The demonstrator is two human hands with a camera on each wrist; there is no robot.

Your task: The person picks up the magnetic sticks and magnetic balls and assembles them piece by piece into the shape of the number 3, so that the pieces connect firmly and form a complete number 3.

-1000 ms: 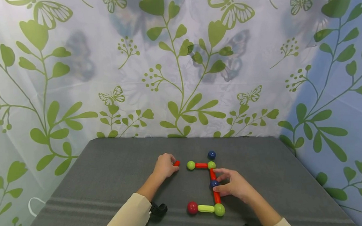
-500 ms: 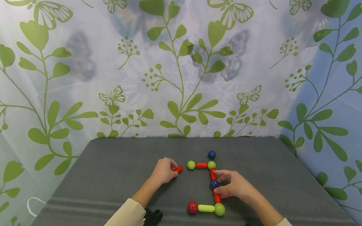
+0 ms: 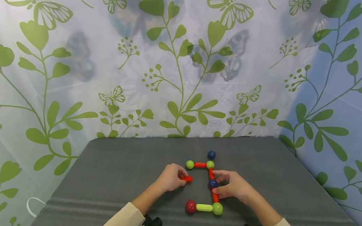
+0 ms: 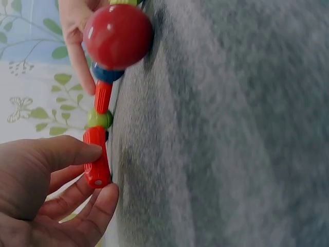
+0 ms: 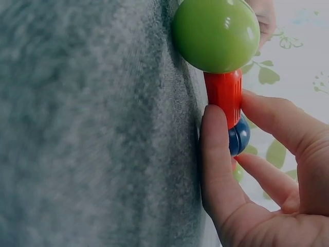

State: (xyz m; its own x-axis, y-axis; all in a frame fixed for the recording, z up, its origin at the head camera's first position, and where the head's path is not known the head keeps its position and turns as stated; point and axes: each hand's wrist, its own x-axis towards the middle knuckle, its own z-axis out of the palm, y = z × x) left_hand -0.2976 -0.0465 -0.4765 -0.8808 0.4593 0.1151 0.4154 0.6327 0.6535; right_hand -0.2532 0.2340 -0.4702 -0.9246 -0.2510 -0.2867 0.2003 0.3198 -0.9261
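Observation:
My left hand [image 3: 172, 177] pinches a loose red rod [image 3: 186, 179] between thumb and fingers, inside the open left side of a ball-and-rod figure. In the left wrist view a small metallic dot shows on the end of that red rod [image 4: 97, 163]. On the figure's right side, my right hand [image 3: 234, 185] grips the lower red rod [image 5: 224, 92], fingers reaching along to the blue ball [image 3: 213, 184]. Above it, another red rod [image 3: 211, 173] joins a green ball [image 3: 210, 164]. At the near corner sits a larger green ball [image 3: 217, 209].
The figure's top arm is a red rod [image 3: 200, 165] ending in a green ball [image 3: 190, 164]. Its bottom arm is a yellow-green rod [image 3: 204, 207] ending in a red ball [image 3: 190, 207]. A separate blue ball [image 3: 211, 155] lies behind, on the grey table [image 3: 124, 155]. A patterned curtain [image 3: 177, 64] hangs behind.
My left hand has moved right and toward me with the red rod, which now points to the right. The right hand stays at the figure, which has shifted very slightly left.

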